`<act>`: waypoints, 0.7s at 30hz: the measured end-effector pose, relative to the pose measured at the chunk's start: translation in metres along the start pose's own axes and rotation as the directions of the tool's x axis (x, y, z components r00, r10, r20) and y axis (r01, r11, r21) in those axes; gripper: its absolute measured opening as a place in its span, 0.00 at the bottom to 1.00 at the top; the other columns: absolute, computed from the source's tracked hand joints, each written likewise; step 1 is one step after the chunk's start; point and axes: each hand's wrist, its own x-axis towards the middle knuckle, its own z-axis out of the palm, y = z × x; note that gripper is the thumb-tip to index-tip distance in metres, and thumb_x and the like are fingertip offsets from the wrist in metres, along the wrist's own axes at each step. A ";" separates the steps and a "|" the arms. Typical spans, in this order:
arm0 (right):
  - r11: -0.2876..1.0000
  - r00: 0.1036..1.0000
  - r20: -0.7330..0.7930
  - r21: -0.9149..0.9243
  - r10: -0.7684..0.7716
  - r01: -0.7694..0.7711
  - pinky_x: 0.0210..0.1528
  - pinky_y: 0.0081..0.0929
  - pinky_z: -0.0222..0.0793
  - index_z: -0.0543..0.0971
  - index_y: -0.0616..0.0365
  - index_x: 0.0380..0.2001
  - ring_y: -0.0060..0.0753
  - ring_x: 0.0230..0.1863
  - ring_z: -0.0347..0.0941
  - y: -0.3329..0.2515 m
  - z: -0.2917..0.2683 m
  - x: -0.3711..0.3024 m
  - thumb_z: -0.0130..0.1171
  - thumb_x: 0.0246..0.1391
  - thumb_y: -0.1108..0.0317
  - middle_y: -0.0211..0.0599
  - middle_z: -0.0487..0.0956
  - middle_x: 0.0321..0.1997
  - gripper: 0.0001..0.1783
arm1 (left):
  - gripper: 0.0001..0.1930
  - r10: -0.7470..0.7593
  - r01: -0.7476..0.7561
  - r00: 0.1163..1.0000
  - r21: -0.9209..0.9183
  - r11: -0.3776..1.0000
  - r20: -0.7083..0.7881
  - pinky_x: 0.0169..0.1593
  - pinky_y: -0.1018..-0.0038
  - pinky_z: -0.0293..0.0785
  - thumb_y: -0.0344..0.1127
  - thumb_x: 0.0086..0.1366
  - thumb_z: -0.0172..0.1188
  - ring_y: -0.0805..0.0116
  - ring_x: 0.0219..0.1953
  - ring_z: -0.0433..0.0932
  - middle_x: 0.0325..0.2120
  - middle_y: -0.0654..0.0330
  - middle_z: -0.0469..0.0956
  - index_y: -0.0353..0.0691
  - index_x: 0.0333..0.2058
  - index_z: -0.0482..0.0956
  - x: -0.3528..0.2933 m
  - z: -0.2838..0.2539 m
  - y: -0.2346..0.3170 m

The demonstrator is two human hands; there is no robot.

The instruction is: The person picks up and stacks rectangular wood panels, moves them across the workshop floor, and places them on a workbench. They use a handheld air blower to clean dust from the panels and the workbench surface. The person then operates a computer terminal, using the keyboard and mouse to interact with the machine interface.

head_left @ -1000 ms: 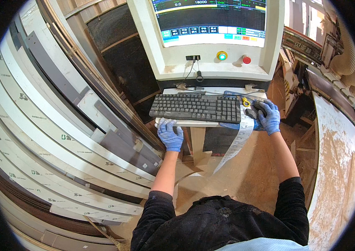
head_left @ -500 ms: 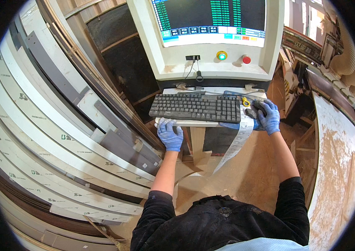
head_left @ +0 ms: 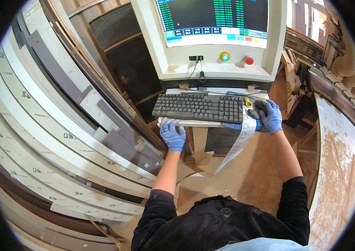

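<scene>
My right hand, in a blue glove, lies over a dark computer mouse at the right end of a pale keyboard shelf. The fingers wrap round the mouse. My left hand, also in a blue glove, rests its fingertips on the shelf's front left corner, with the thumb apart and nothing held. Between the hands lies a dusty black keyboard. Beside the mouse a long printed paper strip hangs over the front edge, and a yellow-handled item lies near its top.
Above the shelf stands a pale console with a lit screen, a glowing green button and a red button. Long white and grey boards are stacked at left. A dusty white panel stretches along the right.
The view has shifted slightly, so the console sits a little further right and lower. Both hands keep their places on the shelf and mouse. A small pointer now shows on the screen's dark area.
</scene>
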 end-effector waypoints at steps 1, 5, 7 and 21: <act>0.999 0.999 0.037 -0.029 0.018 -0.017 0.52 0.40 0.66 0.73 0.49 0.49 0.49 0.51 0.68 -0.002 -0.002 0.002 0.62 0.42 0.65 0.42 0.72 0.53 0.26 | 0.15 -0.005 0.005 1.000 -0.005 1.000 0.006 0.56 0.56 0.61 0.42 0.49 0.58 0.52 0.49 0.68 0.37 0.55 0.70 0.44 0.35 0.73 0.000 0.000 0.000; 0.994 0.994 0.093 -0.103 0.055 -0.045 0.50 0.42 0.67 0.73 0.48 0.48 0.48 0.50 0.69 -0.011 -0.010 0.009 0.61 0.43 0.60 0.40 0.72 0.52 0.25 | 0.15 -0.017 0.017 1.000 -0.001 1.000 0.003 0.55 0.57 0.61 0.37 0.44 0.60 0.54 0.51 0.67 0.38 0.57 0.70 0.46 0.34 0.73 -0.001 -0.001 0.000; 0.991 0.991 0.129 -0.128 0.046 -0.029 0.49 0.42 0.67 0.72 0.47 0.49 0.47 0.50 0.70 -0.003 -0.007 0.009 0.61 0.44 0.59 0.40 0.72 0.52 0.26 | 0.15 -0.014 0.014 1.000 -0.002 1.000 -0.005 0.55 0.57 0.62 0.38 0.44 0.60 0.53 0.51 0.67 0.38 0.57 0.70 0.46 0.34 0.73 0.000 0.001 0.002; 0.988 0.984 0.154 -0.138 0.093 -0.072 0.47 0.43 0.67 0.71 0.45 0.49 0.47 0.49 0.70 -0.005 -0.005 0.012 0.62 0.44 0.59 0.41 0.72 0.51 0.26 | 0.14 -0.008 0.008 1.000 -0.013 1.000 -0.003 0.54 0.56 0.62 0.41 0.47 0.59 0.53 0.51 0.67 0.38 0.57 0.70 0.46 0.35 0.73 -0.001 0.001 0.001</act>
